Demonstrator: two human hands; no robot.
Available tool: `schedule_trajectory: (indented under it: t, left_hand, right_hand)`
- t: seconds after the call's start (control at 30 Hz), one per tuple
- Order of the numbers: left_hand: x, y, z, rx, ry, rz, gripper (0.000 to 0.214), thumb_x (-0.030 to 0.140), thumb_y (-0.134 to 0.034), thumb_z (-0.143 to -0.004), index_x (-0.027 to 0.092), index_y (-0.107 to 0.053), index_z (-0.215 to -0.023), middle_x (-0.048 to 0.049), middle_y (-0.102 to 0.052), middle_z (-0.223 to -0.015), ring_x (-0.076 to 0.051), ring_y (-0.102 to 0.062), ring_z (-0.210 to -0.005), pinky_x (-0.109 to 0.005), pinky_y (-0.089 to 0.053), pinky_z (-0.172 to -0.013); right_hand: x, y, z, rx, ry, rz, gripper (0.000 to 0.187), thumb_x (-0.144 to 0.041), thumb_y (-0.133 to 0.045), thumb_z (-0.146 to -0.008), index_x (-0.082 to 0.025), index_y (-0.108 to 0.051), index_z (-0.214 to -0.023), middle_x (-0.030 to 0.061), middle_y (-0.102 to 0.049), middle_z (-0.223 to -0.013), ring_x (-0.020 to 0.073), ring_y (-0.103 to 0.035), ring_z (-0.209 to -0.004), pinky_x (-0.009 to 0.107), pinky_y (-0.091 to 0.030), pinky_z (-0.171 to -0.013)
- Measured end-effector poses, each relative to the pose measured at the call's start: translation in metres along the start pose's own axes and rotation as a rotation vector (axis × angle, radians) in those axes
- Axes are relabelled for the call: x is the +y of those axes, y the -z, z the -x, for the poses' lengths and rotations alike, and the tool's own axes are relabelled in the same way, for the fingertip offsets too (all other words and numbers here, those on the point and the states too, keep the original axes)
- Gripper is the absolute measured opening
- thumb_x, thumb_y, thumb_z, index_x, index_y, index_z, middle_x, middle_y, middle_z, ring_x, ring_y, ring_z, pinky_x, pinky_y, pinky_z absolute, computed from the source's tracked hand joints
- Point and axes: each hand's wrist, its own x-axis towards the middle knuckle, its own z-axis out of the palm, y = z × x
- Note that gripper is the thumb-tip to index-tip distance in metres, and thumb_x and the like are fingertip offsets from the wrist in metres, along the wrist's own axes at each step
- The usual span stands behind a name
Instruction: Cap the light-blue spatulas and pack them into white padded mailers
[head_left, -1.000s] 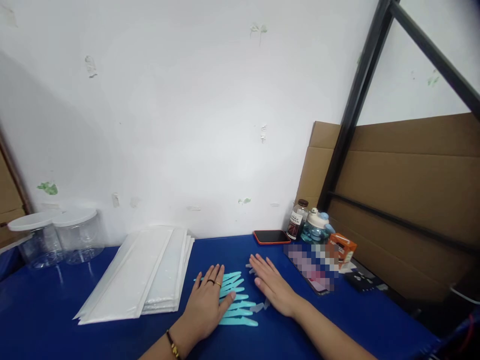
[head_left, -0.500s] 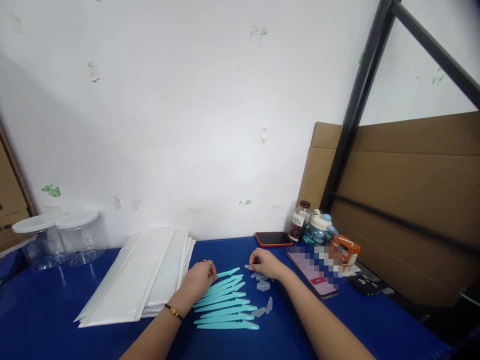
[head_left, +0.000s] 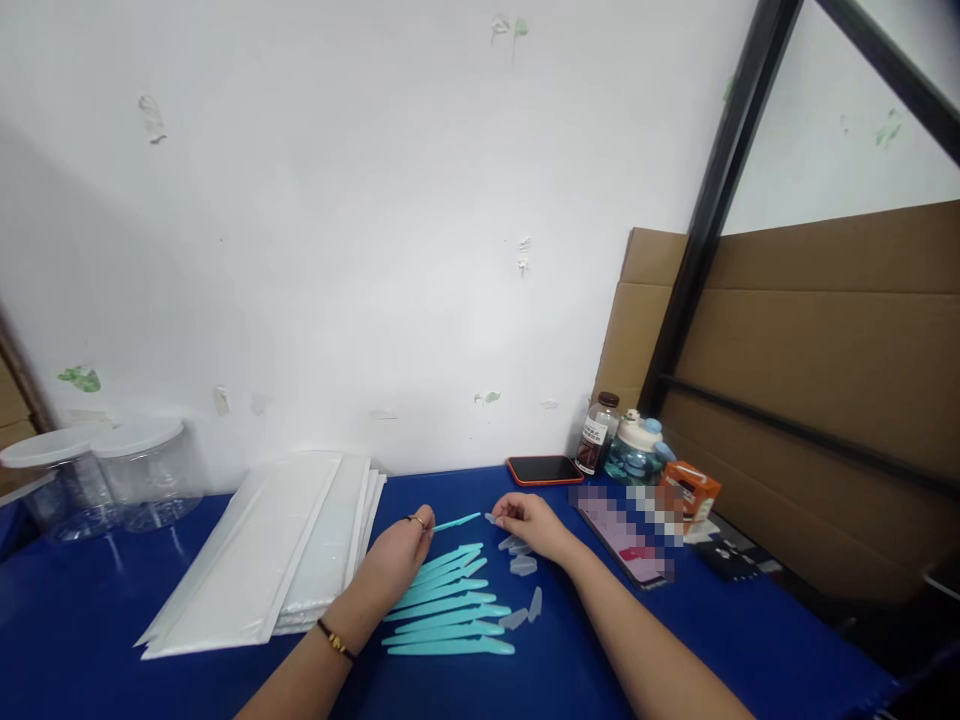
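Observation:
My left hand (head_left: 409, 548) pinches the handle end of a turquoise eyebrow razor (head_left: 459, 522), lifted over the row with its blade end pointing right. Between the thumb and fingers of my right hand (head_left: 527, 520) is a small translucent blade cap (head_left: 491, 518), a short gap away from the razor's tip. Several more turquoise eyebrow razors (head_left: 450, 648) lie side by side below my left hand, which hides part of the upper ones. Loose translucent caps (head_left: 523, 566) are scattered to the right of them, under and below my right hand.
White padded mailers (head_left: 247, 560) are stacked on the blue table (head_left: 570, 660) at left, beside two clear lidded jars (head_left: 154, 490). At right are a red-edged phone (head_left: 545, 470), a brown-capped bottle (head_left: 596, 435), a water bottle (head_left: 634, 450), an orange box (head_left: 688, 492) and another phone (head_left: 622, 540).
My left hand has raised one eyebrow razor up off the row. My right hand still pinches the cap, nearly in the same place. The view has shifted slightly.

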Motion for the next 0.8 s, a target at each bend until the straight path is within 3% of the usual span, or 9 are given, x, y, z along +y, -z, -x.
schedule_trajectory:
  t: [0.13, 0.27, 0.8]
  left_hand:
    - [-0.002, -0.004, -0.002, 0.07, -0.03, 0.084, 0.032, 0.033, -0.027, -0.091, 0.021, -0.056, -0.084, -0.0032, -0.06, -0.08, -0.016, -0.055, -0.079, -0.027, -0.038, -0.072]
    - [-0.008, -0.007, -0.005, 0.096, -0.032, 0.051, 0.027, 0.032, -0.037, -0.087, 0.02, -0.062, -0.087, -0.0059, -0.06, -0.089, -0.019, -0.054, -0.087, -0.029, -0.039, -0.079]
    - [-0.007, -0.01, -0.006, 0.083, -0.015, 0.039, 0.026, 0.031, -0.037, -0.088, 0.02, -0.061, -0.087, -0.0047, -0.06, -0.087, -0.018, -0.054, -0.085, -0.027, -0.038, -0.077]
  right_hand:
    - [-0.005, -0.001, 0.0, -0.023, -0.06, -0.246, 0.028, -0.037, -0.068, -0.069, -0.014, -0.064, -0.084, 0.0004, -0.059, -0.066, 0.0099, -0.056, -0.058, 0.02, -0.041, -0.054]
    - [-0.011, 0.0, 0.002, -0.018, -0.096, -0.323, 0.035, -0.042, -0.071, -0.066, -0.013, -0.067, -0.086, 0.0011, -0.06, -0.063, 0.0099, -0.056, -0.057, 0.022, -0.043, -0.055]
    - [-0.03, -0.005, 0.007, -0.055, -0.077, -0.288, 0.037, -0.044, -0.071, -0.064, -0.013, -0.07, -0.084, 0.0013, -0.061, -0.062, 0.0106, -0.057, -0.058, 0.024, -0.045, -0.059]
